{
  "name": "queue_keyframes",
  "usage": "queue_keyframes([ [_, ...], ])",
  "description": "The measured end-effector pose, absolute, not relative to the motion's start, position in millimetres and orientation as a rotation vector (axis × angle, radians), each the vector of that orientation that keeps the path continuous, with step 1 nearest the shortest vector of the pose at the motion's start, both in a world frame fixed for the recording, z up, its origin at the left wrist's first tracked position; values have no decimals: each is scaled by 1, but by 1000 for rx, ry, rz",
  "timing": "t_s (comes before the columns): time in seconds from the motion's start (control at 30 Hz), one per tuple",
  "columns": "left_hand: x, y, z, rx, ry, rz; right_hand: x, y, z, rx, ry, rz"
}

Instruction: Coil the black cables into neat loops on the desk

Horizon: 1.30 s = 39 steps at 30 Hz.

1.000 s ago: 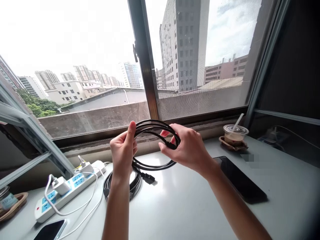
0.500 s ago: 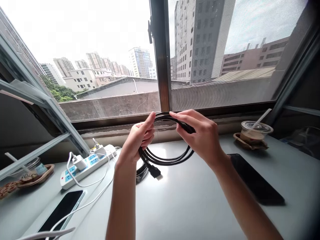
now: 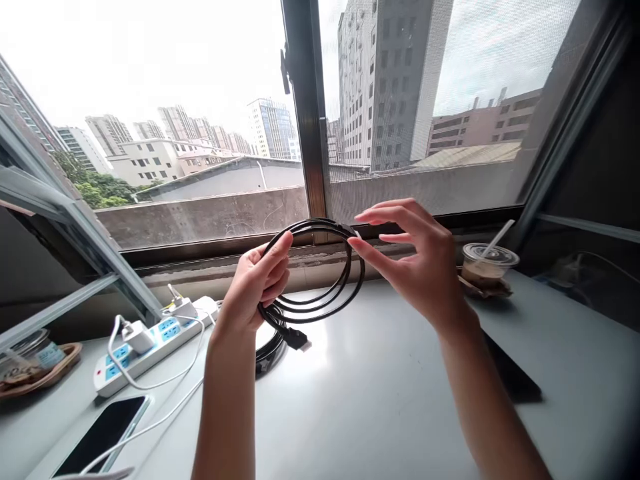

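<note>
In the head view, the right hand (image 3: 423,267) has spread open, thumb tip beside the coiled black cable (image 3: 344,229), contact unclear. That leaves the left hand (image 3: 255,283) alone gripping the coil, raised above the bench (image 3: 360,400) toward its far edge.

Daylight from a dark-framed window (image 3: 311,133) glares on a pale table (image 3: 350,413) below it.

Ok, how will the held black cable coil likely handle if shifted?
The black cable coil is probably springy, not limp: it arches out round from the left hand. It may spread, since its lower turns sit apart. The plug hangs below and could swing.
</note>
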<state>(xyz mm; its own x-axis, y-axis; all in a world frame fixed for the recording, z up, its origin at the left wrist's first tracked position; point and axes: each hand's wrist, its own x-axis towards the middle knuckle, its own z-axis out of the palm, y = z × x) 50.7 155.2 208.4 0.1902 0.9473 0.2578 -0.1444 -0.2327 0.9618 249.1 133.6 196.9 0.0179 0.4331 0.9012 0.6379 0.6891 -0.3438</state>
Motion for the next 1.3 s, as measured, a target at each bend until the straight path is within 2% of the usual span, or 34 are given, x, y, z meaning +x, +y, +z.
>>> queue_keyframes([
  [0.27, 54, 145, 210, 1446, 828, 1225, 245, 149, 188, -963, -1705, -54],
  [0.73, 60, 146, 209, 1398, 812, 1542, 262, 138, 201, -754, -1592, 456],
  [1.13, 61, 147, 206, 1472, 732, 1537, 271, 132, 203, -785, -1555, 165],
  [1.3, 57, 148, 203, 1667, 773, 1345, 267, 135, 203, -754, -1470, 71],
])
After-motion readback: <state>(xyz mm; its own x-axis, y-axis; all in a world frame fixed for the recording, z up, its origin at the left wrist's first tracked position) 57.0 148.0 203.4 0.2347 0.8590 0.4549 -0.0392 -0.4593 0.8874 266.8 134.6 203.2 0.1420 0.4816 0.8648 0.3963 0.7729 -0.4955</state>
